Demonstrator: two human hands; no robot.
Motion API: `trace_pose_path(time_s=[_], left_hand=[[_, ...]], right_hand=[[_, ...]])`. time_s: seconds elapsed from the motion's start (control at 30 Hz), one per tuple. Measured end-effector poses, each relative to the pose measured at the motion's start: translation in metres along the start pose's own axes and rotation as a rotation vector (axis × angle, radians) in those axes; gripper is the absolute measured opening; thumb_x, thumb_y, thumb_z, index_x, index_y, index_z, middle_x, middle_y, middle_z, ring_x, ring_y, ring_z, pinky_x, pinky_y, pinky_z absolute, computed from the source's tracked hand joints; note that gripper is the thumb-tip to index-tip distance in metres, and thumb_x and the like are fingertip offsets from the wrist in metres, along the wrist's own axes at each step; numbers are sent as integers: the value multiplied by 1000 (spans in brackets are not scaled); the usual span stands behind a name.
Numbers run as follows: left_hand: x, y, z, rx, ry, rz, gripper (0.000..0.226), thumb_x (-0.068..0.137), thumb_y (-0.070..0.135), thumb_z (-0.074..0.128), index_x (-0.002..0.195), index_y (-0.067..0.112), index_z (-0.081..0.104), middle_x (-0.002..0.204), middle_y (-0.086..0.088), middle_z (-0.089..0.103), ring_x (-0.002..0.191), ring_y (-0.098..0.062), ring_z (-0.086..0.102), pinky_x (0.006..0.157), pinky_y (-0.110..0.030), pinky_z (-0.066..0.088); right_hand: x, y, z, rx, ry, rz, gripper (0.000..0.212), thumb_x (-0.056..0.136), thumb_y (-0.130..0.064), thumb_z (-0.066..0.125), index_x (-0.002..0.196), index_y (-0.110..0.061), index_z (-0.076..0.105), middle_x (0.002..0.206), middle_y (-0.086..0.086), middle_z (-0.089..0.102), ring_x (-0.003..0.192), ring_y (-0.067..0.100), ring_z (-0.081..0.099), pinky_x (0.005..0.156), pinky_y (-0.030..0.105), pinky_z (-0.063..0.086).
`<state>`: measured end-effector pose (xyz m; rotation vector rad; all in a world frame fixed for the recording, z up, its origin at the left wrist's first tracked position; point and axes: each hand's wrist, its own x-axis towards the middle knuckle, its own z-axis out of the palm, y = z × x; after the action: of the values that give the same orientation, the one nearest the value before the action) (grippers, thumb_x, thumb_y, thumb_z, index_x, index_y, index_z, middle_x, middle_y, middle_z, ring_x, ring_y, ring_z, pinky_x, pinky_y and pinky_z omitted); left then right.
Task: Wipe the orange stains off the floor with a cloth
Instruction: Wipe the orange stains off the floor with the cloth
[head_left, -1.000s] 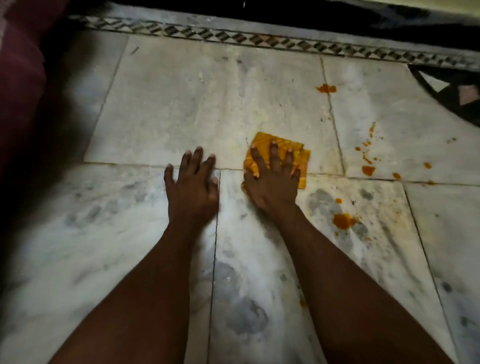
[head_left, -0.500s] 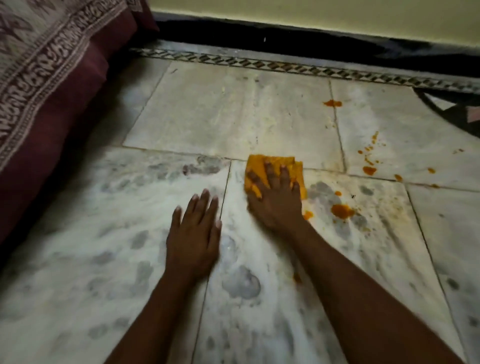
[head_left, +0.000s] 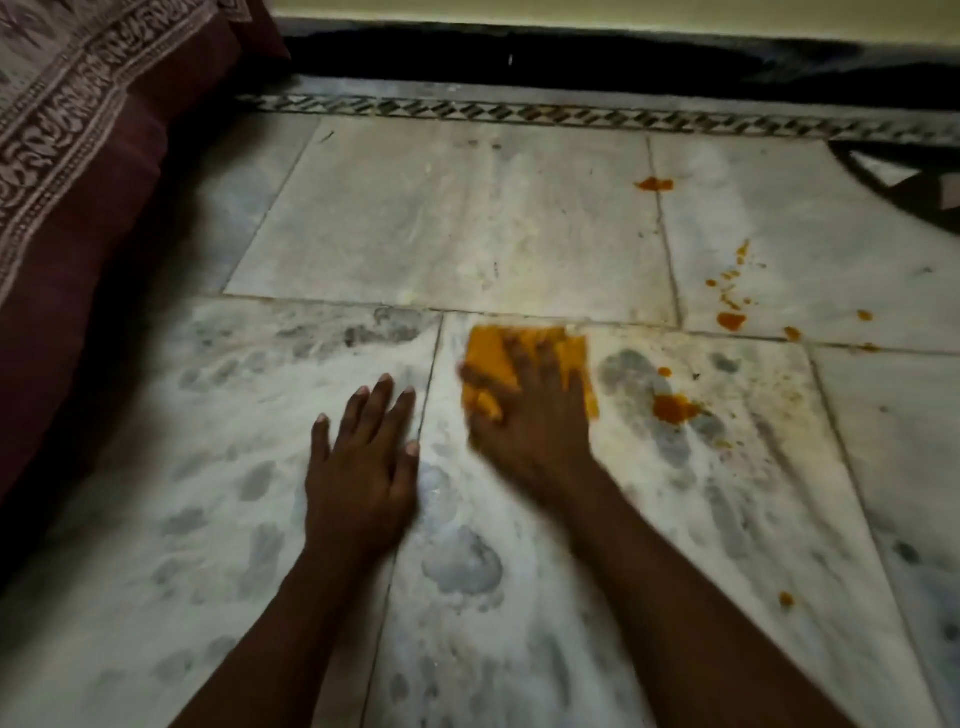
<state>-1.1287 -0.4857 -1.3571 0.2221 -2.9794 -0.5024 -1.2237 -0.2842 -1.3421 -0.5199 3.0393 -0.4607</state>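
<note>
A folded orange cloth (head_left: 491, 353) lies on the pale marble floor (head_left: 467, 223), and my right hand (head_left: 530, 415) presses flat on it with fingers spread; both are motion-blurred. My left hand (head_left: 363, 467) rests palm down on the floor just left of it, holding nothing. A large orange stain (head_left: 672, 408) sits a short way right of the cloth. More orange splatter (head_left: 730, 306) dots the tile beyond, with a spot (head_left: 653, 183) farther back and a small one (head_left: 786, 598) near my right forearm.
A maroon patterned bedcover (head_left: 78, 156) hangs along the left side. A patterned tile border (head_left: 519, 111) and a dark skirting run along the far wall. A dark inlay (head_left: 909, 182) shows at the right edge.
My right hand and the cloth have slid a little leftward and are now blurred. The small orange smear by my right wrist is gone. My left hand stays planted.
</note>
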Motion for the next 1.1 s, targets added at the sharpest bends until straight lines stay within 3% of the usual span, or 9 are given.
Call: trace_pose_path(time_s=[0.07,0.17,0.27,0.37,0.57,0.7,0.83,0.97,1.1], left_hand=[[-1,-2,-3,8,-4,-2,63,103,51,27,165,39,26,176,14,11,163,-12,12,130,-53,11],[-2,0,-4,-2,-22,0,65,102,52,24,165,39,27,176,13,12,163,-13,13,131,-56,12],[-5,-1,-3,1,-27,-9,66,101,52,25,165,36,29,176,10,16,162,-16,17,130,-57,13],[-3,-2,1,-2,-17,1,64,101,48,31,164,34,33,175,7,21,161,-18,19,128,-56,12],[-5,6,-15,-45,-17,-22,69,96,52,28,162,34,37,174,8,24,161,-18,23,129,-58,16],[-9,1,-6,-58,-39,-20,68,97,50,32,162,32,38,174,7,25,161,-18,21,130,-56,12],[-4,0,-4,-17,-32,-14,67,99,49,33,163,32,35,175,7,22,162,-19,19,129,-55,10],[-16,7,-21,-1,-75,-38,70,99,55,19,165,33,32,176,7,17,163,-20,17,129,-58,15],[-93,8,-20,5,-101,-76,68,102,54,16,168,38,15,177,9,4,164,-19,7,130,-55,11]], right_hand=[[-67,4,1,21,18,-157,62,94,-65,39,155,-64,27,177,-7,7,163,25,1,126,54,5],[-110,38,-2,-5,73,-109,74,91,-65,47,160,-56,21,176,-6,12,163,25,11,125,58,21],[-59,41,6,-81,153,66,82,91,-67,40,165,-38,24,173,2,26,159,34,24,123,62,22],[-8,3,22,-29,224,200,78,90,-62,42,161,-30,40,167,9,39,154,42,32,120,63,20],[-127,10,9,-58,132,-156,72,89,-62,52,158,-49,37,172,-2,29,157,31,31,121,57,30],[-105,61,8,-126,86,64,70,91,-71,35,159,-55,26,174,-3,23,160,32,19,125,61,21],[-25,8,11,-61,22,152,72,94,-71,31,162,-49,20,177,-1,7,162,38,2,125,64,1],[-105,-26,8,-62,-13,-114,73,92,-67,30,161,-45,32,175,1,20,160,39,15,122,65,19],[-193,27,-6,-66,-9,-185,71,89,-63,46,158,-46,38,172,1,28,157,37,28,116,61,33]])
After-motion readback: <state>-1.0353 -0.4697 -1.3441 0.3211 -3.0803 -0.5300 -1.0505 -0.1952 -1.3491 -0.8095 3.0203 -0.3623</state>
